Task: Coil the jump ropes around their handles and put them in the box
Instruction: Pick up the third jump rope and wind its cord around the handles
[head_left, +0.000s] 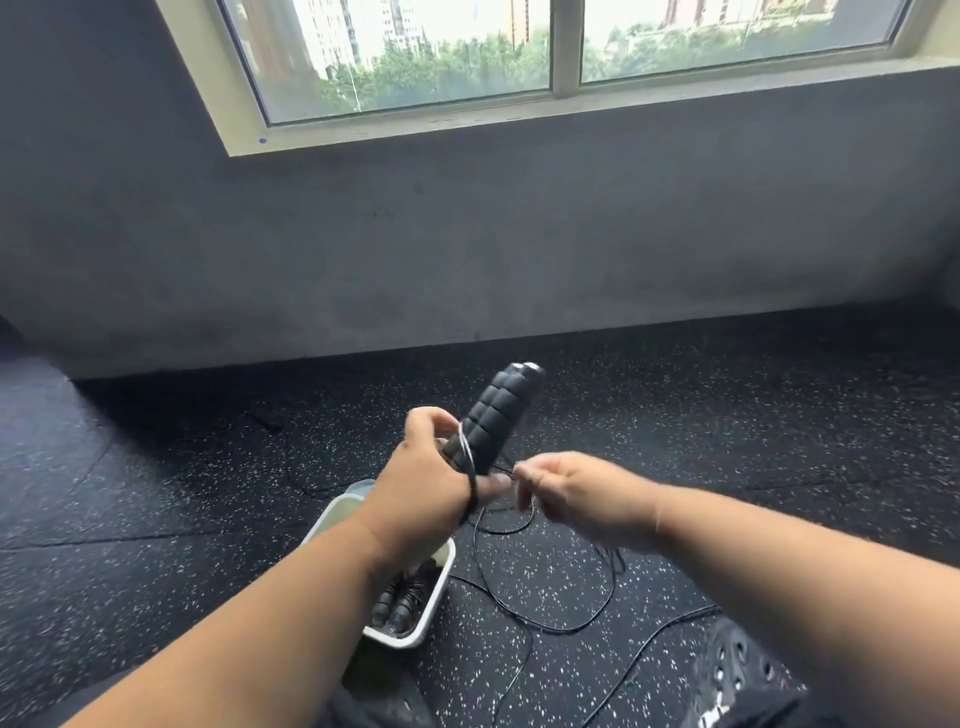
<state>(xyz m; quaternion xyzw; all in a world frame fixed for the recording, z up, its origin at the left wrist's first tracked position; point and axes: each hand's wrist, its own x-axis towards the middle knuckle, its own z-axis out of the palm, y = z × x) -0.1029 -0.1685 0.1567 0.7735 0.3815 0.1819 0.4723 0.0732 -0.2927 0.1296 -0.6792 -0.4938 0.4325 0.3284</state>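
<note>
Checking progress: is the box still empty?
No, the box already holds coiled rope handles in its near end.

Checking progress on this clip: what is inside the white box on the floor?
The white rectangular plastic box holds at least one coiled black jump rope with foam handles. The left forearm covers the box's middle, so anything more there cannot be seen.

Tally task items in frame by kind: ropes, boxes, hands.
Jump ropes: 2 (rope being coiled, handles gripped in the left hand, cord pinched by the right hand; coiled rope in the box)
Boxes: 1 (white box)
Hands: 2
Total: 5
</note>
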